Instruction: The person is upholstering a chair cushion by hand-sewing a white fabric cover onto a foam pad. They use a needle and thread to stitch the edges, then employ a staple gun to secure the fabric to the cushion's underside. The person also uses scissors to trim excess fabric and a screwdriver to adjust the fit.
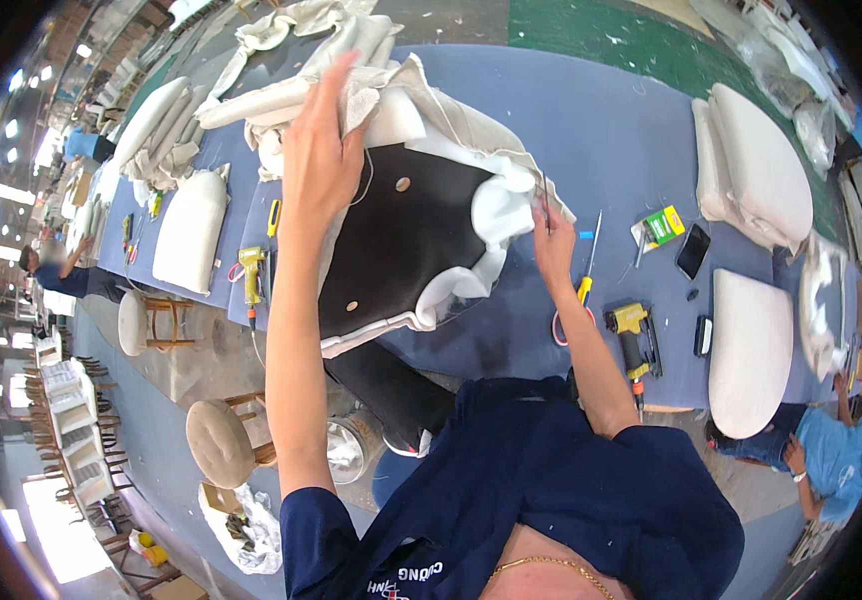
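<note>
In front of me on the blue-topped table lies a cushioned panel with a black backing, white foam round its edge and a loose beige fabric cover. At its upper left, my left hand has the cover between thumb and fingers. My right hand is closed at the right edge, beside the foam and the cover's corner. A thin dark piece sticks up from its fingers; its kind I cannot make out. A thread loops down by the left hand.
Right of the panel lie a yellow-handled screwdriver, red-handled scissors, a yellow staple gun, a green-yellow packet and a phone. Another staple gun is at left. Upholstered pads stand right; co-workers are on both sides.
</note>
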Demonstrator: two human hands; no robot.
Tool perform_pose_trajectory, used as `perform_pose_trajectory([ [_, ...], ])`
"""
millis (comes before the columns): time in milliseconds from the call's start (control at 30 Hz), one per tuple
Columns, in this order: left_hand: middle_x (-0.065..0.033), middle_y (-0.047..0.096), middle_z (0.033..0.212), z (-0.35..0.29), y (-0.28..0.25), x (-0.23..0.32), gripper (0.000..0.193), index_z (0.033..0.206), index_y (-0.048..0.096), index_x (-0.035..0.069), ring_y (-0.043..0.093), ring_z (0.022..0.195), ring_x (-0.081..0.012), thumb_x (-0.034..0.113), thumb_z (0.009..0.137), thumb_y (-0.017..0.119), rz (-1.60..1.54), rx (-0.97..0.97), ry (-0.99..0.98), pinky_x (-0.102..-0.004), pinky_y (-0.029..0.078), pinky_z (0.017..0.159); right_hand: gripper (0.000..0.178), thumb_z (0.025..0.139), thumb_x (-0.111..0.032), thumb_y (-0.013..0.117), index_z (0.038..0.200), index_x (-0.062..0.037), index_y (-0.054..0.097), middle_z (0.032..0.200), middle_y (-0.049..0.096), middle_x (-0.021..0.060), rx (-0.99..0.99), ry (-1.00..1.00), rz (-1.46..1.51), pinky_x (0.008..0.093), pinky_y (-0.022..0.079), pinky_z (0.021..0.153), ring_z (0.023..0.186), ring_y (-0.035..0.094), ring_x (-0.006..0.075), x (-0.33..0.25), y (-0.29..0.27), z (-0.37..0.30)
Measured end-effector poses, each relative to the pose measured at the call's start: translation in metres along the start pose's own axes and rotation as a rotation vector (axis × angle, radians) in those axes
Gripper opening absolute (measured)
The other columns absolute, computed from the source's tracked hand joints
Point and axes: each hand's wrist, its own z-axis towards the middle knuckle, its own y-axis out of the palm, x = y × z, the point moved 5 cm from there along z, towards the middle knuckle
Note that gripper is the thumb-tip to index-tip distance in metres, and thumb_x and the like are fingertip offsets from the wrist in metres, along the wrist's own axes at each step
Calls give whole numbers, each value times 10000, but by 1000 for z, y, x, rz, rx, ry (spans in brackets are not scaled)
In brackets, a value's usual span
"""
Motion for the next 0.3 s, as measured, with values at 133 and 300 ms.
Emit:
perform_pose_trajectory([
  [133,-253,680,1120,-4,-3,-12,338,1334,606,134,623,1093,-467,207,1005,583,-37,-66,-191,-506,483,923,380,958,-164,631,1296,8,653,1178,705,230,-178,83,-392,448,494,939,1104,668,386,22,19,-2],
  [300,-282,666,1187,26,-6,-16,302,1241,694,110,583,1226,-456,277,1016,580,72,-21,11,-517,415,1099,397,956,-144,609,1334,-27,642,1279,664,247,2,-302,-161,442,401,1120,1277,598,363,-35,26,47],
])
